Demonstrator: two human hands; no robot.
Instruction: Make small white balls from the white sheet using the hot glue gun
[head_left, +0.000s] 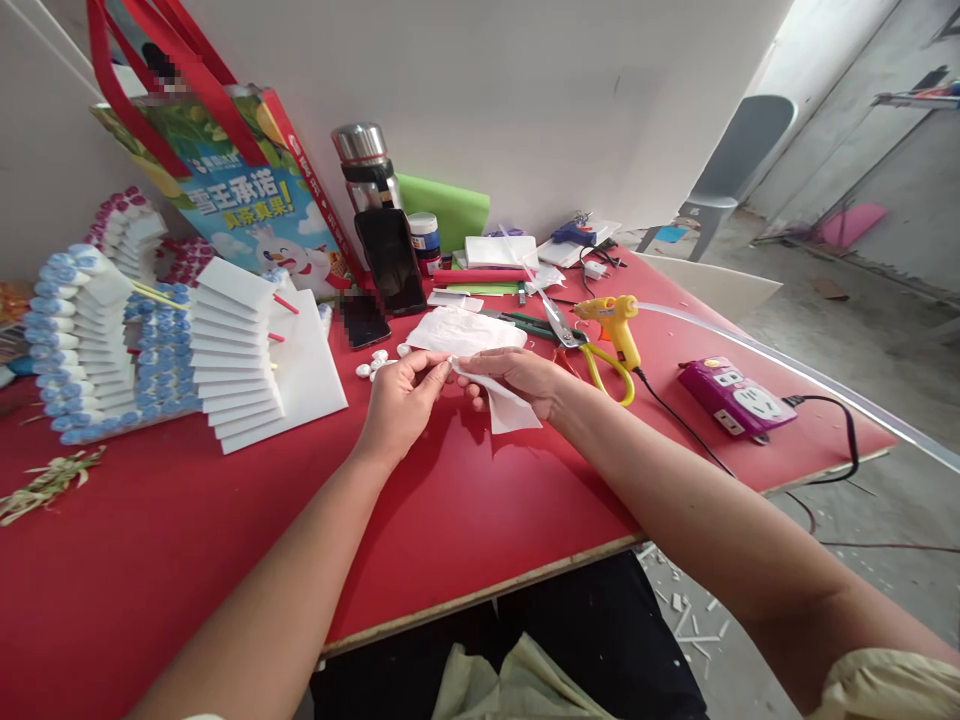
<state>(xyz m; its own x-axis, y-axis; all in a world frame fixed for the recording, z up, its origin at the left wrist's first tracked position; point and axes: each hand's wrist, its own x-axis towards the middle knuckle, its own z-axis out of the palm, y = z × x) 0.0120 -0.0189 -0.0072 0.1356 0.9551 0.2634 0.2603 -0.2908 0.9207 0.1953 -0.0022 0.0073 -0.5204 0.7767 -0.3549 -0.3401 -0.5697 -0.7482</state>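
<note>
A thin white sheet of paper (516,408) is held between my two hands above the red table. With thumb and fingertips, my left hand (401,397) pinches its narrow, gathered end. My right hand (517,375) is closed on the same sheet, which passes between its fingers, and a loose flap hangs down below the palm. Just behind my hands lies a pile of thin white sheets (471,328). Several small white wads (373,366) sit close to the left of my left hand. What the pinched fingertips cover is hidden.
At left stand stepped white board pieces (232,360) and blue-and-white rolled decorations (71,340). A bag (240,190), steel flask (364,160) and phone (390,262) stand behind. To the right are scissors (611,375), a yellow glue gun (619,325) and a purple power strip (735,395).
</note>
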